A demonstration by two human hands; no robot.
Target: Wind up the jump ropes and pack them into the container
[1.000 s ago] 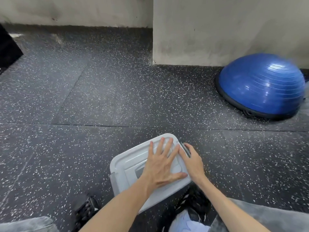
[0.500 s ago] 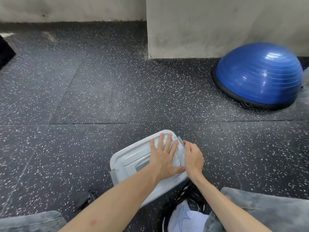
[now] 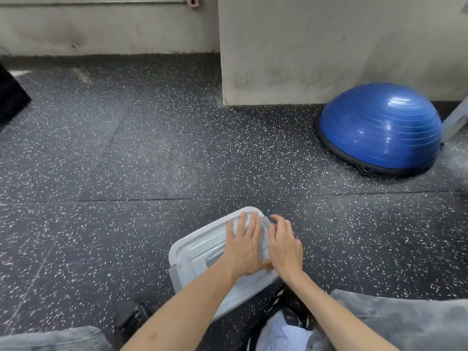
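A light grey plastic container (image 3: 197, 252) with its lid on sits on the floor just in front of me. My left hand (image 3: 244, 247) lies flat on the lid with straight fingers. Beside it, my right hand (image 3: 285, 247) is at the container's right edge, fingers loosely bent, fingertips at the grey latch (image 3: 265, 221). A second grey latch (image 3: 174, 274) shows on the container's left end. No jump rope is in view, and the lid hides the inside.
A blue half-ball balance trainer (image 3: 379, 127) sits at the right by a concrete pillar (image 3: 304, 46). A dark object (image 3: 10, 95) is at the far left. My black shoes (image 3: 134, 317) and grey trouser knees flank the container on speckled black rubber flooring.
My right hand's fingers have drawn in from stretched along the latch to loosely bent. My left hand stays flat on the lid. The view has tilted up a little.
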